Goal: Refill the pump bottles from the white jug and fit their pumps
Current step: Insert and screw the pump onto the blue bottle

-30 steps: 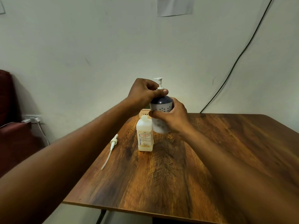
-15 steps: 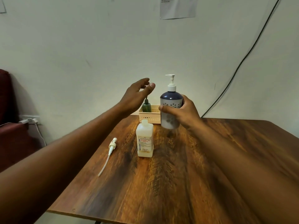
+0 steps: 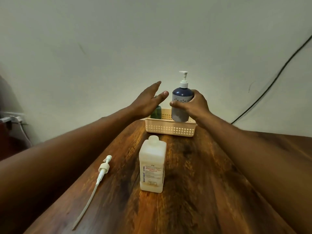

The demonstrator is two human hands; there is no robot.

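Blue bottle (image 3: 182, 102), pump on, upright, gripped round its middle by right hand (image 3: 194, 105), base over the basket (image 3: 170, 129) at table's far edge by the wall. Left hand (image 3: 146, 102) spread, holding nothing, just left of it, in front of a green bottle (image 3: 156, 113) in the basket. White jug (image 3: 152, 164) stands mid-table, capped; loose pump (image 3: 103, 168) lies near left edge. Right side of table (image 3: 211, 191) bare.

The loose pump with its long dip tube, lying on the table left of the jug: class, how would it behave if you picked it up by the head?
The loose pump looks light: thin plastic. Its long narrow tube would probably flex and sway. Lying flat on the table, it may roll if nudged.
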